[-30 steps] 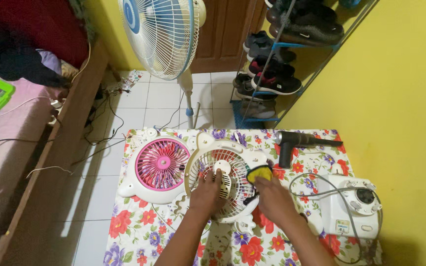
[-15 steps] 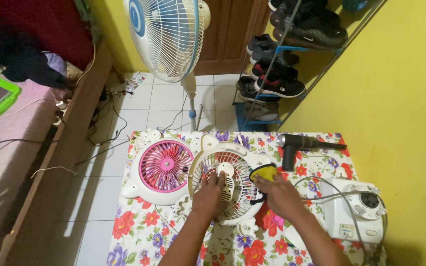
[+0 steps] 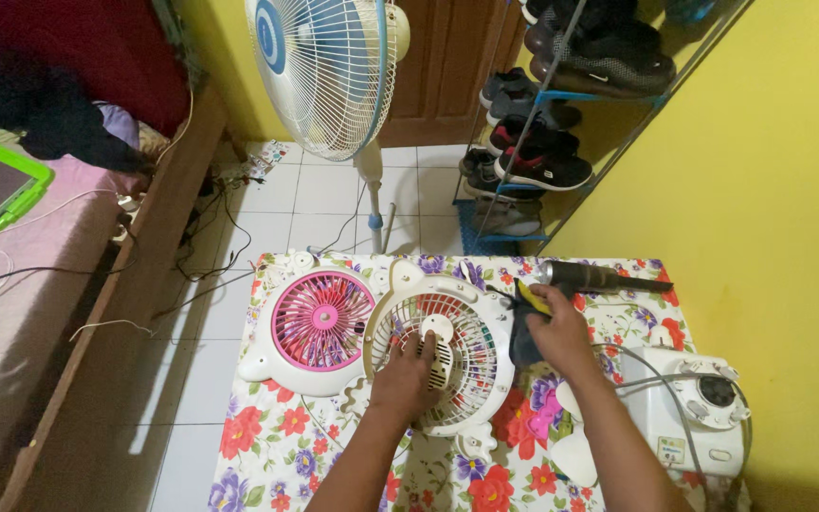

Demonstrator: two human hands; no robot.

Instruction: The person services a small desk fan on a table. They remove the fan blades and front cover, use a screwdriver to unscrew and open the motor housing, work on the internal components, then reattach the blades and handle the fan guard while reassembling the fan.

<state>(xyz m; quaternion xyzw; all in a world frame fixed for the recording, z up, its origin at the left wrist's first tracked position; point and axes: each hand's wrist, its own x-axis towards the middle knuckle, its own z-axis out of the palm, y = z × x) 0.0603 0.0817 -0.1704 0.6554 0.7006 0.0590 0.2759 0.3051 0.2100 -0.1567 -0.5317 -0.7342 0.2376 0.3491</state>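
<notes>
A white round fan grille lies flat on a flower-patterned table. My left hand rests on the grille with its fingers spread near the centre cap. At the grille's right edge, my right hand is closed around a dark tool with a yellow tip. To the left of the grille lies a white fan housing with pink blades.
A dark power tool lies at the table's far right edge. A white fan motor base with cables sits on the right. A standing fan, a shoe rack, floor cables and a bed surround the table.
My view has shifted slightly. My right hand with the yellow-tipped tool has stayed at the grille's right edge, and my left hand has stayed on the grille.
</notes>
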